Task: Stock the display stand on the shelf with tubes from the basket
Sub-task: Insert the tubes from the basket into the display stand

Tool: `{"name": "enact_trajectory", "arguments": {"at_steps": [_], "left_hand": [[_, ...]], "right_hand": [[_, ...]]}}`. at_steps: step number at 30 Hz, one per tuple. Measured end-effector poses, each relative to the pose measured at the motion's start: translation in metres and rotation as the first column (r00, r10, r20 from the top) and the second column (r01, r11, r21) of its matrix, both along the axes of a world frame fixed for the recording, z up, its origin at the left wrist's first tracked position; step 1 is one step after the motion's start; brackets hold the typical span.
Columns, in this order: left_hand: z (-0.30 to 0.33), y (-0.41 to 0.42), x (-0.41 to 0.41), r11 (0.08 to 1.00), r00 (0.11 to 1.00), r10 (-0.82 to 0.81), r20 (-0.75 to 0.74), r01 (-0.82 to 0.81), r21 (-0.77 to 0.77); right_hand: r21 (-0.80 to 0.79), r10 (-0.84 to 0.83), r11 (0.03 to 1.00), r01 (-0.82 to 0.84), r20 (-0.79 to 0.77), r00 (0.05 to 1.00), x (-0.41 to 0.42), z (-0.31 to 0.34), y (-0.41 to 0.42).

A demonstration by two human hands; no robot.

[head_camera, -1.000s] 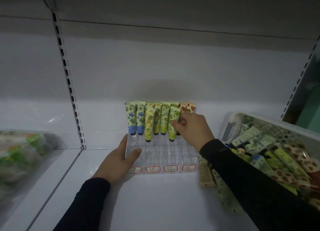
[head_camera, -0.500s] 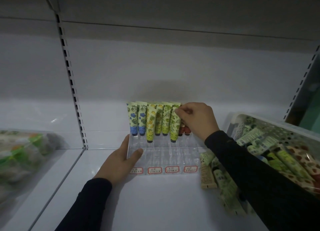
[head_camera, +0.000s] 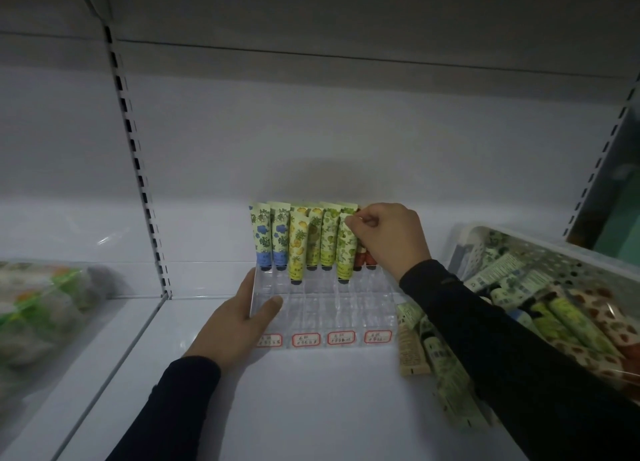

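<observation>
A clear acrylic display stand with red-framed labels along its front sits on the white shelf. Blue, yellow and green patterned tubes stand in its back rows. My left hand grips the stand's left front corner, thumb over the edge. My right hand pinches the top of a red-patterned tube at the stand's back right, next to a green tube. Most of the red tube is hidden by my hand. The white basket of tubes stands at the right.
Several loose tubes lie on the shelf between the stand and the basket, under my right forearm. A plastic bag of goods lies on the neighbouring shelf at the left. A slotted upright divides the shelf bays.
My right hand has risen slightly and shifted to the right behind the green tube, now covering the red tubes' tops. My left hand has stayed on the stand.
</observation>
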State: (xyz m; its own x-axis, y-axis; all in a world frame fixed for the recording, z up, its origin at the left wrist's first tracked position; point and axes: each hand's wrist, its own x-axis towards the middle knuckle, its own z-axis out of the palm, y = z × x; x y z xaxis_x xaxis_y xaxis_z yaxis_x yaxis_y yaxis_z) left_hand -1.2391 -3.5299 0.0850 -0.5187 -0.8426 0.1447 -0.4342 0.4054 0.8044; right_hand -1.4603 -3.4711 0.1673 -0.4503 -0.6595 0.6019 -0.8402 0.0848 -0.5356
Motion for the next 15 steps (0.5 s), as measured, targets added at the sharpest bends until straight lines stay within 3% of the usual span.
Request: {"name": "enact_trajectory", "arguments": {"at_steps": [15], "left_hand": [[-0.006, -0.005, 0.0, 1.0, 1.0, 0.006, -0.015, -0.006, -0.03]], "right_hand": [[0.014, -0.031, 0.999, 0.03, 0.019, 0.999, -0.002, 0.012, 0.017]]}}
